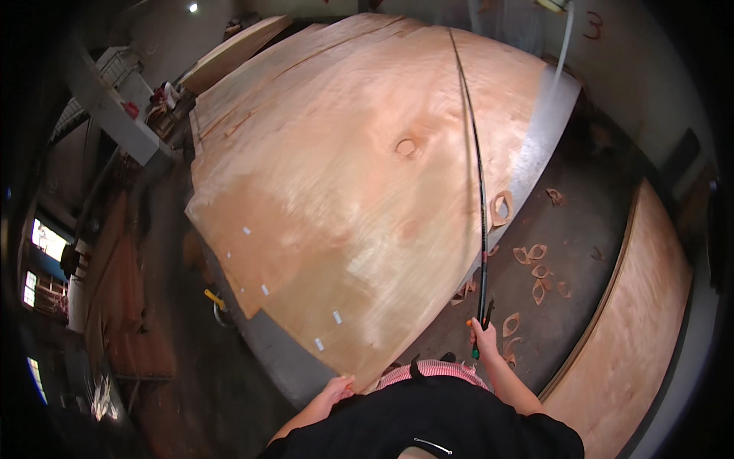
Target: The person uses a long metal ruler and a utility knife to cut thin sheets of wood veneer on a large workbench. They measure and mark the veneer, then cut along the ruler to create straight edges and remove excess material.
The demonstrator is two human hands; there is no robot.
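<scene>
Black rod (479, 168), long & thin, is held in R hand (483, 336), w/ its green butt end nr. the wearer's waist. The R fingers are clamped around the rod just above that end; a small orange-&-dark item (469, 323) is also seen at the grip, exact type unclear. The rod is extended over the R side of the veneer sheet (329, 229), w/ a dark shadow line cast alongside; tip contact can't be confirmed.

The veneer sheet is laid over a grey surface (279, 359), exposed at lower L & along the far R edge. L hand (335, 389) is placed at the sheet's near corner, fingers touching the edge; whether they're clamped on it can't be told. Small white pcs (336, 317) are spread nr. the sheet's L edge. A leaf-shaped veneer loop (501, 208) is located at the R edge.

Similar veneer scraps (538, 251) are scattered on the floor (569, 298), btwn the sheet & a stack of wood panels (634, 329) at far R. A yellow handle (214, 298) is seen at L.
</scene>
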